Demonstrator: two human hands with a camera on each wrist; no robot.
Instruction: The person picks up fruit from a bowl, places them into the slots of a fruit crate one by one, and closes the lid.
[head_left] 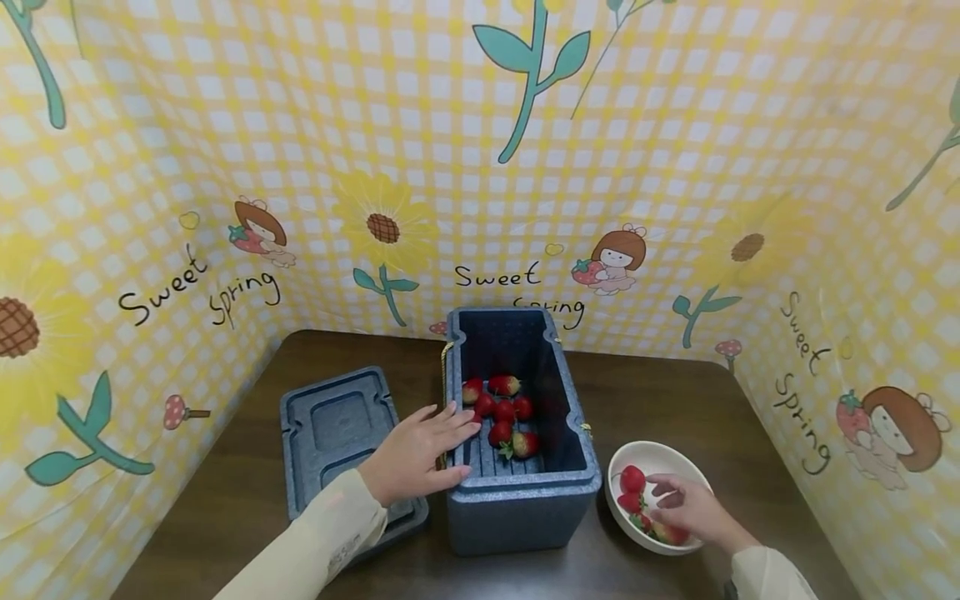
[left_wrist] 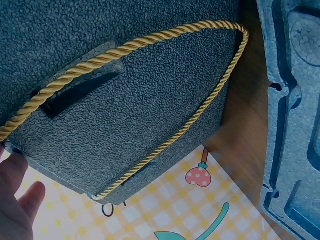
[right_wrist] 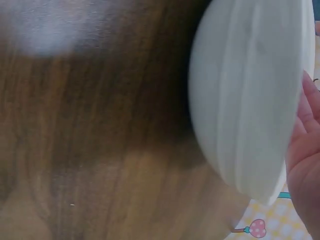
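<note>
A dark blue foam box (head_left: 517,527) stands uncovered, with several strawberries (head_left: 504,408) on its ribbed floor. My left hand (head_left: 420,454) rests on the box's left rim, fingers spread over the edge. From the left wrist view, the fingers of that hand (left_wrist: 19,197) lie at the rim beside a gold rope handle (left_wrist: 175,31). To the right of the box is a white bowl (head_left: 663,454) holding several strawberries (head_left: 632,479). My right hand (head_left: 693,507) reaches into it from the right, thumb and fingers apart over the fruit; in the right wrist view the bowl's wall hides the fingertips.
The box's blue lid (head_left: 341,421) lies flat on the brown wooden table (head_left: 645,392), left of the box and partly under my left forearm. A yellow checked cloth (head_left: 495,208) with printed flowers encloses the table's back and sides.
</note>
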